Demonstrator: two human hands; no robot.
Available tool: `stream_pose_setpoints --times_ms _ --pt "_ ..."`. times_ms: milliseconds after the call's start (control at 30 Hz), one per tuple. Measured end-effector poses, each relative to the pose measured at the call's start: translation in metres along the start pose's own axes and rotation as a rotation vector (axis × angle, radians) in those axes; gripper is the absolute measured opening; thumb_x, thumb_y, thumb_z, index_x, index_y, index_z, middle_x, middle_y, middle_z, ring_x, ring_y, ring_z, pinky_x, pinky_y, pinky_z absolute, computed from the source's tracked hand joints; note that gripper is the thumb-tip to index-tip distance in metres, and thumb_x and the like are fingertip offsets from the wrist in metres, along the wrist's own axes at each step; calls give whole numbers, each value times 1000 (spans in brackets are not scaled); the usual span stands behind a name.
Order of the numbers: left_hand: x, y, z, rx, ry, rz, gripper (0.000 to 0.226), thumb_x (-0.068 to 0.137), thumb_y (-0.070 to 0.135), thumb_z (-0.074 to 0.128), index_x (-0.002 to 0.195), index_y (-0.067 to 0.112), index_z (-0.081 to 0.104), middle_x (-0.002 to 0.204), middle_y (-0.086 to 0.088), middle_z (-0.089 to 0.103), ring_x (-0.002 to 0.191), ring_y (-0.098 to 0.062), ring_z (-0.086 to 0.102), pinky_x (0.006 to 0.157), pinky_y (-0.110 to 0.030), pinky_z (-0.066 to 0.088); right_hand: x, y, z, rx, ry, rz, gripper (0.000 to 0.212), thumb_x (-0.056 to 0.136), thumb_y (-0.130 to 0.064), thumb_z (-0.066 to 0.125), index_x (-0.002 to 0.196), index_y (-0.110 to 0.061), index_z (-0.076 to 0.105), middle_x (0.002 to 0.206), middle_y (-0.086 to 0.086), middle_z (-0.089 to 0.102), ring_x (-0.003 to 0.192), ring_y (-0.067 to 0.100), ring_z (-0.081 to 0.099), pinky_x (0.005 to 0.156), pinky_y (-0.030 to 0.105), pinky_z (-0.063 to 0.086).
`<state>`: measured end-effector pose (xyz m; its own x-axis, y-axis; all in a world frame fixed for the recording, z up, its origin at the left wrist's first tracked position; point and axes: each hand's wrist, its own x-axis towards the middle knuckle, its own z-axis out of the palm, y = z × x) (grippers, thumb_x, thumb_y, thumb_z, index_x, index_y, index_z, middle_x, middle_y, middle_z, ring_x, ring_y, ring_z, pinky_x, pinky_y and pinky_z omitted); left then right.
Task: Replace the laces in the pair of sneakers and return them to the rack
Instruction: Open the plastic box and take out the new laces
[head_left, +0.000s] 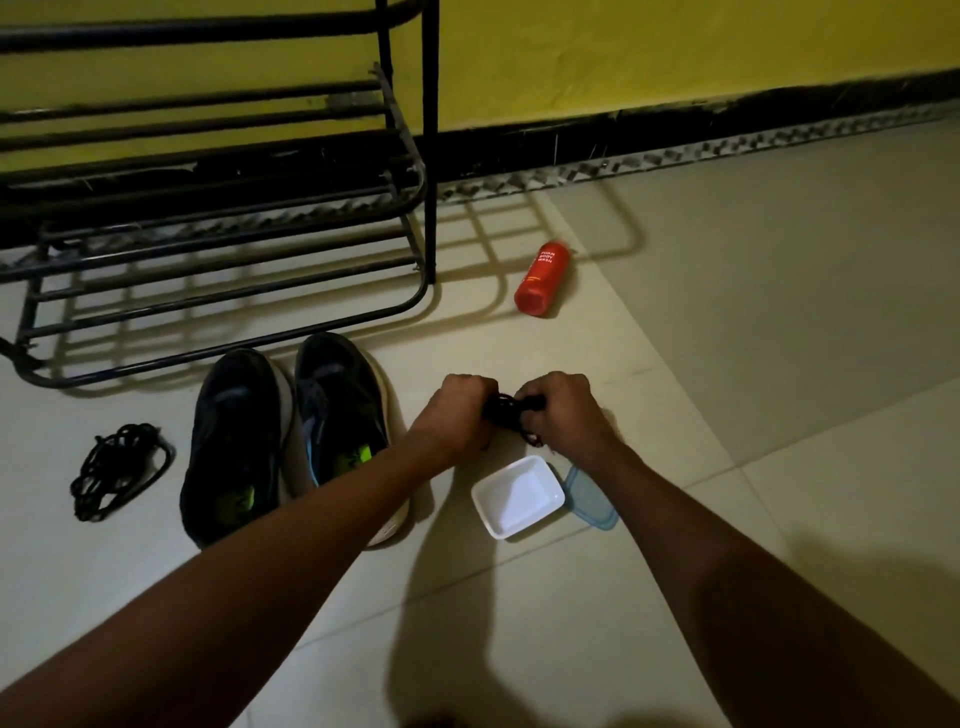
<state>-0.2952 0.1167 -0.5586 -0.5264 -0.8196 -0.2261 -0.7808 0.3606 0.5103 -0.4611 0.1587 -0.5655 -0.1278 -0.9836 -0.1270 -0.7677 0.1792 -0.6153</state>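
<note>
Two dark sneakers stand side by side on the tiled floor, toes toward the rack: the left sneaker (236, 441) and the right sneaker (340, 410), both without laces. A black metal shoe rack (218, 228) stands behind them against the yellow wall. My left hand (457, 415) and my right hand (561, 410) are side by side right of the sneakers, both gripping a bundle of black laces (506, 410) between them. A second bundle of black laces (119, 470) lies on the floor left of the sneakers.
A white rectangular container (519, 496) sits just below my hands, with its bluish lid (592, 501) beside it on the right. A red body-wash bottle (543, 278) lies on the floor right of the rack. Bare tiles stretch to the right.
</note>
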Motion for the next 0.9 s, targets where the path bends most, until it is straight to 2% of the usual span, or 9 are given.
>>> stream_pose_setpoints --times_ms 67,133,233,433,500,600,667,800,900 --pt "-7 3 -11 -81 83 -10 17 77 3 71 92 10 70 83 -5 65 80 -23 61 58 -16 37 -1 -3 -9 128 76 78 23 73 0 77 93 -10 80 83 1 73 76 10 67 69 7 50" --pt "-17 8 -23 -156 123 -16 16 79 8 74 95 11 74 83 -2 67 77 -17 60 54 -9 34 -9 -7 -21 257 80 110 23 71 0 82 91 -11 80 83 -2 75 79 9 70 77 16 56" --pt "-38 14 -34 -253 62 -57 18 80 15 79 98 15 77 88 -2 74 79 -14 67 62 -20 49 -30 -15 -35 326 -4 107 21 71 -1 84 89 -12 80 80 -1 76 78 11 74 75 24 60" --pt "-73 20 -6 -218 -70 -108 21 79 14 80 100 19 77 95 -4 74 88 -18 68 66 -25 52 -73 -11 -16 67 -113 135 23 71 -2 78 91 -13 81 82 2 75 78 13 70 59 4 43" --pt "-79 23 6 -165 -50 -89 21 82 11 73 102 16 77 98 -6 74 93 -20 67 66 -24 45 -80 -13 -2 -66 -145 132 19 73 -5 73 88 -13 80 81 7 74 79 20 70 58 13 47" --pt "-81 24 13 -132 -5 -76 13 86 11 65 96 11 73 89 -6 69 81 -19 57 60 -17 31 -81 -19 11 -146 -163 121 18 76 -3 66 88 -11 78 81 14 74 79 27 69 69 35 56" --pt "-80 22 11 -125 29 -70 10 87 11 63 94 11 70 87 -4 67 80 -20 57 61 -18 31 -78 -24 13 -173 -145 86 17 80 -3 64 91 -9 76 86 13 73 82 28 69 71 33 54" --pt "-75 15 12 -93 65 -50 20 88 10 61 106 8 68 103 -12 69 98 -28 63 69 -24 35 -75 -29 9 -202 -144 26 17 84 -6 64 96 -12 75 84 3 68 81 19 65 68 24 41" --pt "-78 10 17 -59 86 3 19 90 9 59 107 8 69 108 -12 57 97 -28 58 72 -24 37 -74 -24 1 -253 -117 -34 18 84 -7 62 96 -10 75 92 7 72 87 20 65 76 28 47"
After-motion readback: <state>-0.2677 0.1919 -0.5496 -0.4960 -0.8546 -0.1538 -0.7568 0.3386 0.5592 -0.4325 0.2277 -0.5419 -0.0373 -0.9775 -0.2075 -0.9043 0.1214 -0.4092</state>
